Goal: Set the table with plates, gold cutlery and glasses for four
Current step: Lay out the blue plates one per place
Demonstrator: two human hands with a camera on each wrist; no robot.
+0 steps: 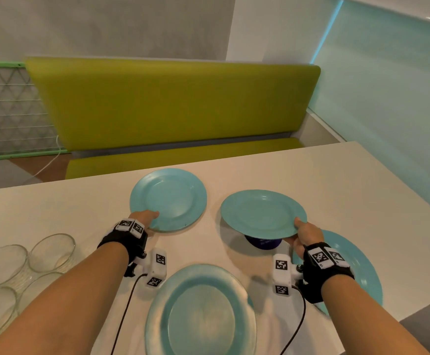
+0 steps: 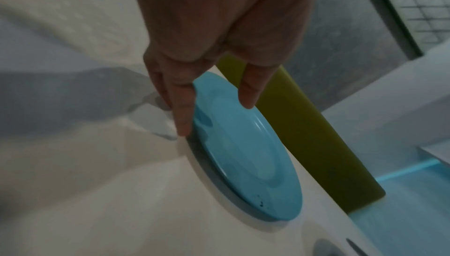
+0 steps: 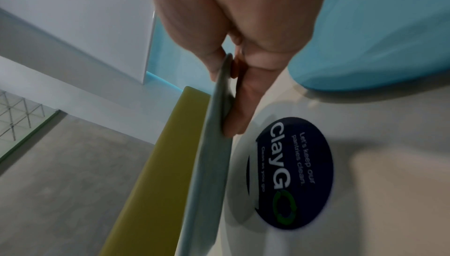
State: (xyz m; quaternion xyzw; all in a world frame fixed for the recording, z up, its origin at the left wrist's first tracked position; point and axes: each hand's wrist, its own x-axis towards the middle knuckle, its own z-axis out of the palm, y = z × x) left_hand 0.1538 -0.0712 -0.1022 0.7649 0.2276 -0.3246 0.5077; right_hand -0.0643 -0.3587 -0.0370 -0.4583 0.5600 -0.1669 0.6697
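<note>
1. Left plate (image 1: 169, 198) – teal, flat on the white table (image 1: 337, 180), just ahead of my left hand (image 1: 142, 218). Fingers straight along its near rim, thumb on top edge; not curled round it, so a loose touch.
2. Right plate (image 1: 262, 213) – teal, held off the table by my right hand (image 1: 307, 235), thumb on top of rim, fingers under: a firm pinch. Plate roughly level, tilted a bit.
3. Round dark-blue sticker (image 3: 294, 173) – on the table directly under item 2, white lettering.
4. Third plate (image 1: 357, 262) – teal, on table beneath my right wrist.
5. Fourth plate (image 1: 201, 313) – teal, nearest me, btwn both forearms.
6. Glass bowls (image 1: 26, 265) – clear, four, grouped left of my left forearm.
7. Green bench (image 1: 172, 103) – beyond table's far edge.
</note>
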